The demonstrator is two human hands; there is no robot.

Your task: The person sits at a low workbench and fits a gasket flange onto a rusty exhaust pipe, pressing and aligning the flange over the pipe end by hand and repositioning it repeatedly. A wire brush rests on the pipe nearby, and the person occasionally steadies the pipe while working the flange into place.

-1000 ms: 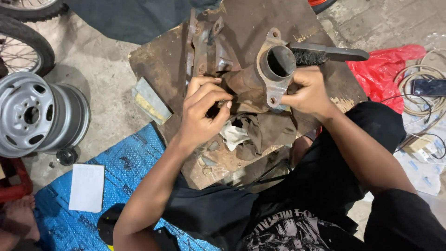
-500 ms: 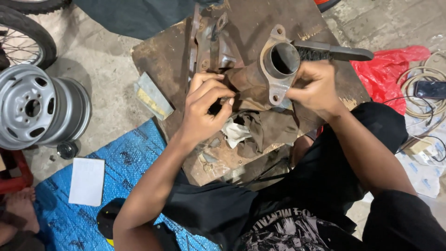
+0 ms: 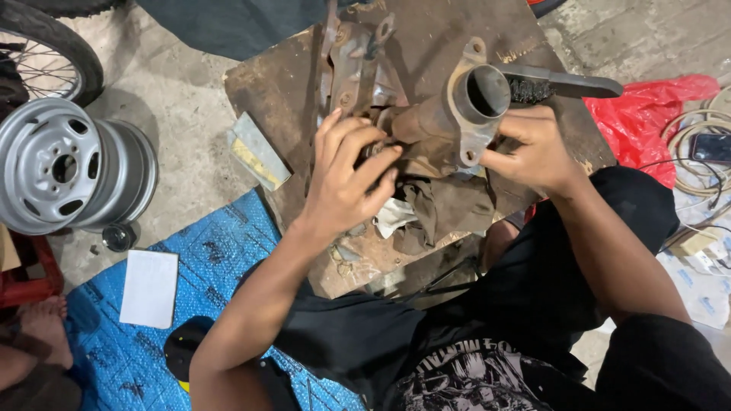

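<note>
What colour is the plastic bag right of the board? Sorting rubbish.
Red plastic bag; head view shows it best.

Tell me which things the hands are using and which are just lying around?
In use:
left hand
right hand
rusty pipe
board

Lying about:
brush
rag
wheel rim
red bag
white paper
blue tarp

Rusty brown flanged pipe [image 3: 445,122], silver-grey wheel rim [image 3: 65,167], blue patterned tarp [image 3: 221,259], red plastic bag [image 3: 647,122].
</note>
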